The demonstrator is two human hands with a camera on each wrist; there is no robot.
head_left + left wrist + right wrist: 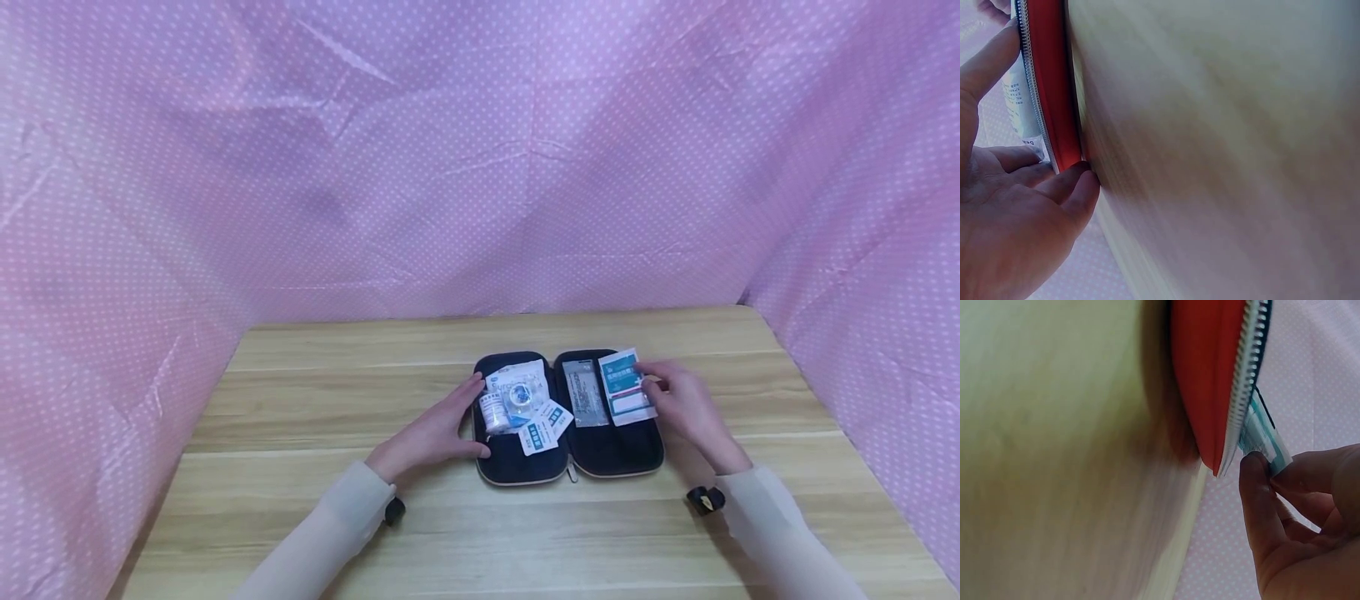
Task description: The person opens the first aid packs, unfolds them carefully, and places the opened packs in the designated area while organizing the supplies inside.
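One teal-and-white printed sachet (622, 385) lies at ten o'clock from your right hand (686, 410), its right edge pinched between thumb and fingers. Its long axis runs from just before twelve o'clock to just before six, over the right half of the unfolded zip case (517, 467). Your right hand is the nearer; your left hand (435, 427) sits at nine o'clock of the case, thumb and fingers spread along the edge, touching the shell and gripping no packet.

Count for your record, right half: that sachet, and one grey foil packet (587, 392) at its nine o'clock. Left half: two small white-and-teal sachets (537, 436), overlapping towards four o'clock, one reaching over the hinge; one clear-wrapped roll (520, 395) with a blue core; one white cylinder (492, 414) at the roll's eight o'clock, kind unconfirmed; one white printed packet (516, 371), partly covered by the roll.
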